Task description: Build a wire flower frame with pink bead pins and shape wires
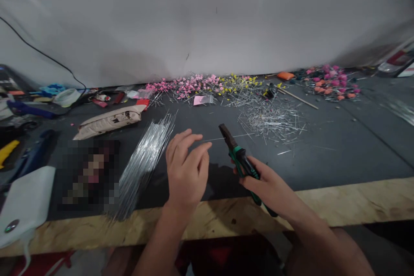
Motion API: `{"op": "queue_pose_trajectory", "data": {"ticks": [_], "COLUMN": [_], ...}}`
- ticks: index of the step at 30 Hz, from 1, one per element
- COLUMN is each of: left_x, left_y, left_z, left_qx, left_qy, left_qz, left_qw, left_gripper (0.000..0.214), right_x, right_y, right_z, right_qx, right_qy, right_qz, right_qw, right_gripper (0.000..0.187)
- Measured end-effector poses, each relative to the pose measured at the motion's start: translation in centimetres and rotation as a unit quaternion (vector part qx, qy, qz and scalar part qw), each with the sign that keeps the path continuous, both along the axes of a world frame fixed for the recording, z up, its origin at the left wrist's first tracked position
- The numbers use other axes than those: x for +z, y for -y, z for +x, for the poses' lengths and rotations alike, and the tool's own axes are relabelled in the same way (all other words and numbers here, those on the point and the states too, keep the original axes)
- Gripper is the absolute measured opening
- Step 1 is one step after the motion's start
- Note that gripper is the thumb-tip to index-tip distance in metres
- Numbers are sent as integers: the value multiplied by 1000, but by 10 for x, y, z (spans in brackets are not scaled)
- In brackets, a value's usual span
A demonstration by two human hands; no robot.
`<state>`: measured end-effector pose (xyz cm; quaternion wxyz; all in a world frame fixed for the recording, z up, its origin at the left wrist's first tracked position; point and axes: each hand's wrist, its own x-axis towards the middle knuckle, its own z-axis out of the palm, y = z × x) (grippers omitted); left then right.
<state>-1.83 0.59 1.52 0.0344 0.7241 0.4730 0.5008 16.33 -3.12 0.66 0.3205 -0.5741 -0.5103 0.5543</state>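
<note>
My right hand [258, 177] is wrapped round the green-and-black handles of combination pliers [237, 151], jaws pointing up and left. A thin straight wire [213, 139] crosses at the jaws; whether they grip it I cannot tell. My left hand [187, 166] is raised left of the pliers, its thumb and forefinger apart around the wire's left end, with no firm grip showing. Left of this hand lies a bundle of long straight wires [145, 155]. Beyond the pliers is a loose pile of short cut wires [274, 120].
Along the wall lie pink-tipped wires [194, 84], yellow-tipped wires [239, 84] and magenta-and-orange ones [334, 82]. A wooden stick [300, 98] rests near them. At left are a beige pouch [111, 120], a white power bank [27, 202] and tools. The table has a wooden front edge [355, 200].
</note>
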Motion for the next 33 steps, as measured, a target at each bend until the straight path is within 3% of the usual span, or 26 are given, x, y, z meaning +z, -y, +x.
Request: {"op": "queue_pose_trajectory", "data": {"ticks": [2, 5, 8, 11, 13, 18, 33], "left_x": [-3, -13, -22, -22, -19, -12, -8], "left_y": [6, 8, 2, -5, -7, -6, -3], "left_z": [7, 15, 21, 26, 27, 25, 26], "left_qx": [-41, -63, -64, -93, -104, -111, -100], "left_qy": [41, 136, 334, 512, 568, 590, 593], "left_qz": [-27, -219, -379, -375, -349, -332, -297], "left_qw": [998, 964, 861, 767, 738, 727, 742], "left_gripper": [25, 13, 17, 22, 17, 9, 6], "right_x": [1, 2, 1, 2, 4, 6, 5], "right_y": [0, 0, 2, 3, 3, 2, 3], "right_z": [-1, -1, -2, -3, -4, -7, -6], "right_qx": [2, 13, 21, 31, 43, 56, 60], "right_qy": [3, 6, 18, 34, 41, 43, 37], "right_qz": [7, 17, 38, 81, 111, 164, 166], "right_qw": [1000, 1000, 999, 996, 992, 984, 984], "right_gripper": [15, 14, 15, 18, 19, 17, 19]}}
